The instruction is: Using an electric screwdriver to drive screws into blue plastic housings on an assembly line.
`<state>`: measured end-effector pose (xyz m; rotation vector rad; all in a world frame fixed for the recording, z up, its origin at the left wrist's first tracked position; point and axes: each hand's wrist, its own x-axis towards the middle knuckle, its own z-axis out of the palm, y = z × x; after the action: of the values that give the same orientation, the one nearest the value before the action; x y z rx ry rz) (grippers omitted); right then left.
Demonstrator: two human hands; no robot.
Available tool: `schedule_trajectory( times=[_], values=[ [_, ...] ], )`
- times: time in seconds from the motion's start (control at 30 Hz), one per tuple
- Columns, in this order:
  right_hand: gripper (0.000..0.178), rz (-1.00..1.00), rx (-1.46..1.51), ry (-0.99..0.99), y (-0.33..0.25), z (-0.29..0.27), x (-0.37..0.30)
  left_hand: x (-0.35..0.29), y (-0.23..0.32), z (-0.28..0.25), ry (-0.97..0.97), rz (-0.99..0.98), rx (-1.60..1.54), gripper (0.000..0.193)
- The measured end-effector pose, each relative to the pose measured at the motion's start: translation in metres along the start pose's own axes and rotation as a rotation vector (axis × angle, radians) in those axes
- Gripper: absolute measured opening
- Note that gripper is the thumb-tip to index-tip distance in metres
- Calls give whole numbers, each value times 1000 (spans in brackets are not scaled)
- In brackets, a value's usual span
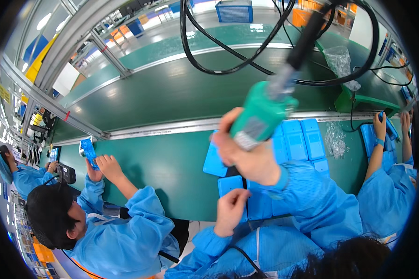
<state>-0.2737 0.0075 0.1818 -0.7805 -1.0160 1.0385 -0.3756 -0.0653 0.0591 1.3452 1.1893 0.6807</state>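
Observation:
My right hand (253,160) is wrapped round the body of a green electric screwdriver (260,109), slightly blurred, with its black cable end pointing up. Its tip is hidden behind the hand. Below it, my left hand (231,211) has thumb and fingers pinched together over the blue flat plastic casings (260,204); whatever lies in the pinch is too small to make out. More of these casings (295,139) lie in rows under and beyond my right forearm. One casing (214,160) sits at an angle to the left of my right hand.
Black cables (219,72) loop above the green bench (163,158). A metal rail (172,129) divides it from a green conveyor belt (181,100). Clear plastic wrap (336,139) lies right of the casings. Co-workers in blue sit at left (121,228) and right (386,186), handling blue parts.

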Motion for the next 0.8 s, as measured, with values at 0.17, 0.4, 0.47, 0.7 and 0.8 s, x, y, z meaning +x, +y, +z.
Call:
schedule_trajectory(
  times=[0.17,0.4,0.47,0.7,0.8],
  values=[
    [12,-68,109,81,-24,-55,-15,29,-48,-75,571,89,-191,28],
    [16,-54,192,261,-31,-89,-36,88,-39,-67,430,149,280,28],
    [16,-86,137,293,-32,-95,-41,83,-39,-67,403,156,278,29],
    [18,-121,43,298,-37,-127,-53,-41,-54,-86,-155,-266,-241,26],
    [20,-108,21,271,-31,-126,-57,-74,-75,-62,-401,-544,-473,25]
  ],
)
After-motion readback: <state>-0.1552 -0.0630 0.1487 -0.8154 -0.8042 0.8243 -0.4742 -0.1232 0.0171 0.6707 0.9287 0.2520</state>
